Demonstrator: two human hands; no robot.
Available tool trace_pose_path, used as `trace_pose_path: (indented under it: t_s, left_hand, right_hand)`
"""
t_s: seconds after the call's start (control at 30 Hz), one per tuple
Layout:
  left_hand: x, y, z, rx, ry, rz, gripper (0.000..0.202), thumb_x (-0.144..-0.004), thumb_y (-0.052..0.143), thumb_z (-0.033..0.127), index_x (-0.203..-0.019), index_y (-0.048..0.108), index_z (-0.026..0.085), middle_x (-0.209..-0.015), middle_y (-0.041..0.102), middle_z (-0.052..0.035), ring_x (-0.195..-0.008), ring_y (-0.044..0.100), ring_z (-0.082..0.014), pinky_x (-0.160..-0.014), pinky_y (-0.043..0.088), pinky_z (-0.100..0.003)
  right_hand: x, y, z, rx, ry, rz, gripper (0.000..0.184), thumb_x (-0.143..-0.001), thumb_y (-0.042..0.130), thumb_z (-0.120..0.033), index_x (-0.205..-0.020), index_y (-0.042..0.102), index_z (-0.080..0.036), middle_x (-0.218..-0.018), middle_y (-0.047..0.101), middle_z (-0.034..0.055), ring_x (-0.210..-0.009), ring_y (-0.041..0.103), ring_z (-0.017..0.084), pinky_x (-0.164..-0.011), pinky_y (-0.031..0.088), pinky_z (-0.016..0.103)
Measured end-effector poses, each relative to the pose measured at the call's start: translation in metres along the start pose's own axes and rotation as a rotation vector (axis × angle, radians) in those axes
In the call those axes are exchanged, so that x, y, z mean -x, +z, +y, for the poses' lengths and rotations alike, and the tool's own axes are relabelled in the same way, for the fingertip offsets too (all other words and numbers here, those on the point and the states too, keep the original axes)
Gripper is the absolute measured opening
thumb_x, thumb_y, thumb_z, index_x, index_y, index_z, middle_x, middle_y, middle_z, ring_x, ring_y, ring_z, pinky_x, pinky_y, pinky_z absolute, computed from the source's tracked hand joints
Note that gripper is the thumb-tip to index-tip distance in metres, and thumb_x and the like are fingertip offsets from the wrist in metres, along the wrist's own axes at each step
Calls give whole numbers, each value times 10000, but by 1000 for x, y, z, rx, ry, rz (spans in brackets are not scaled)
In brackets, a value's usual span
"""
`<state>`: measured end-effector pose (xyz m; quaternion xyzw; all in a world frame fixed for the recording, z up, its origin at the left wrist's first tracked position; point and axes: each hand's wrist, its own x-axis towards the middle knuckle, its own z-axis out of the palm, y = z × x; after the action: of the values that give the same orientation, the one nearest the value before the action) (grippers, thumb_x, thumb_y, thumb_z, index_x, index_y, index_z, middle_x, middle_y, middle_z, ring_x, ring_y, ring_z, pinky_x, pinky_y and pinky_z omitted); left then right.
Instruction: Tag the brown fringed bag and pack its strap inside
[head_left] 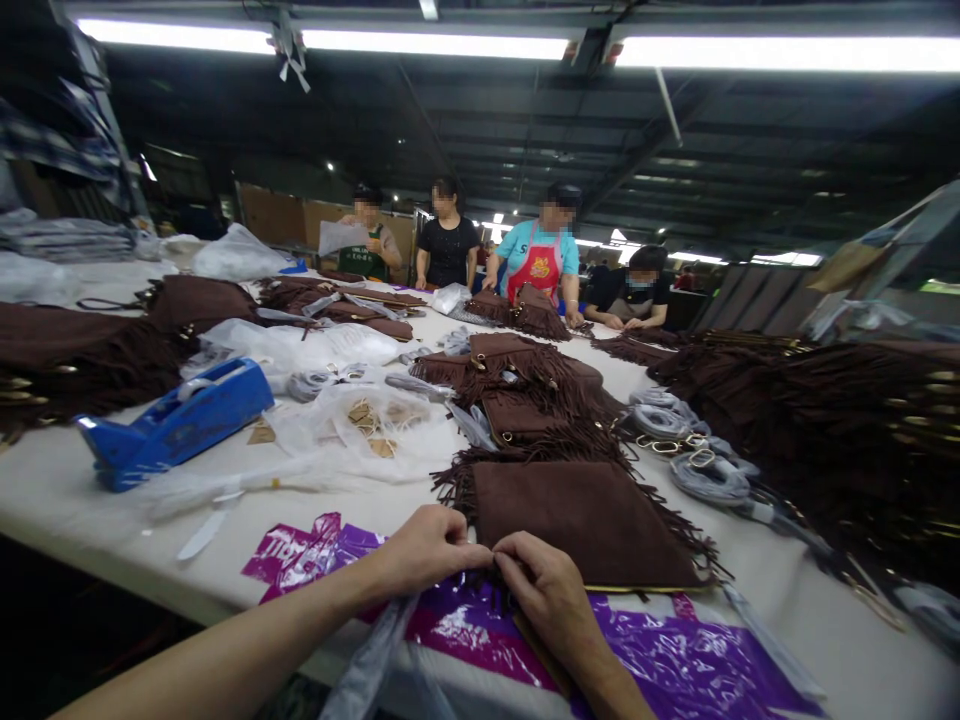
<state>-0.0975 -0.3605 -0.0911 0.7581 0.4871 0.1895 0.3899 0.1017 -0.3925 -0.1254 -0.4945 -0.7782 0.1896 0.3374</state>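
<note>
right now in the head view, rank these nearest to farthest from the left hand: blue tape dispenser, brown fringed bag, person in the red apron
1. brown fringed bag, just ahead, its near corner at the left hand
2. blue tape dispenser, off to the left
3. person in the red apron, far across the table

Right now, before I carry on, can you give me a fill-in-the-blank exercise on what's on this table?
The left hand and right hand pinch the near corner of a fringed bag coloured ____.
Under them lies shiny plastic sheeting coloured ____.
The blue tape dispenser on the table sits to the ____ of both hands.
At the far end, a person in a turquoise shirt wears a ____ apron.
Missing words: brown; purple; left; red.
</note>
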Motion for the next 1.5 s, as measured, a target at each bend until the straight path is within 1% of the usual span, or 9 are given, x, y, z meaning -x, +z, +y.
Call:
trace_pose_path:
  t_s: [0.13, 0.23, 0.33, 0.4, 0.6, 0.77, 0.97, 1.23, 1.5]
  left_hand:
    - [-3, 2, 6, -148, 30, 86, 44, -691, 579, 203, -703, 541, 183, -630, 514, 44, -625, 472, -134, -551, 301, -230]
    - [-2, -5, 12, -138, 18, -20, 87, -692, 541, 160, -766, 583, 181, -672, 576, 16, -655, 537, -157, -581, 356, -236]
    - [-2, -10, 15, 19, -152, -155, 81, -680, 505, 154, -734, 557, 185, -586, 553, 21, -580, 560, -166, -527, 376, -235]
    - [-3, -11, 13, 123, -216, -154, 98, -663, 499, 152, -748, 530, 190, -545, 528, 40, -523, 543, -154, -489, 372, -224]
    - [-1, -11, 4, 105, -123, -64, 129, -636, 497, 149, -755, 527, 189, -573, 538, 44, -573, 538, -150, -505, 356, -216]
    - [0, -14, 6, 42, -48, -34, 135, -631, 488, 126, -743, 536, 184, -641, 553, 39, -639, 521, -143, -557, 349, -214]
    - [-3, -18, 9, -20, -38, -11, 156, -619, 502, 115, -745, 575, 170, -672, 547, 30, -689, 514, -153, -567, 337, -222]
    - [-5, -26, 18, 275, -169, -84, 126, -550, 491, 158, -663, 545, 175, -527, 546, 37, -535, 524, -140, -499, 361, -226]
    - [-9, -23, 12, 447, -140, -114, 97, -542, 546, 200, -629, 570, 164, -529, 569, 18, -565, 550, -162, -544, 404, -260]
  right_hand:
    - [-2, 0, 0, -33, 75, 8, 210, -903, 503, -271, -752, 634, -208, -680, 641, -1, -632, 600, 163, -617, 408, 250]
    - [-2, -1, -2, -51, 69, 17, 208, -898, 509, -271, -758, 648, -207, -702, 659, 3, -651, 609, 166, -626, 414, 251]
    - [-2, -3, -7, -83, 56, 21, 220, -898, 505, -274, -754, 658, -207, -726, 672, 17, -679, 618, 175, -644, 424, 260]
    - [-2, -6, -12, -63, 42, 18, 210, -891, 511, -263, -750, 657, -210, -712, 661, 13, -658, 610, 169, -625, 412, 259]
    - [-13, -9, -28, 230, -60, -8, 154, -859, 534, -178, -747, 633, -215, -715, 626, -5, -656, 585, 146, -602, 346, 248]
    - [-24, -9, -31, 453, -155, -124, 141, -870, 544, -161, -768, 626, -214, -757, 638, 6, -676, 587, 143, -568, 311, 248]
    - [-34, -14, -43, 582, -191, -196, 144, -872, 582, -166, -760, 659, -212, -762, 649, 14, -672, 609, 157, -536, 293, 267]
    - [-41, -16, -45, 497, -107, -248, 142, -861, 628, -169, -779, 710, -251, -759, 720, 19, -713, 663, 189, -572, 345, 258]
    - [-45, -16, -43, 285, -72, -265, 169, -832, 611, -141, -957, 669, -239, -770, 718, -7, -700, 658, 175, -608, 369, 230]
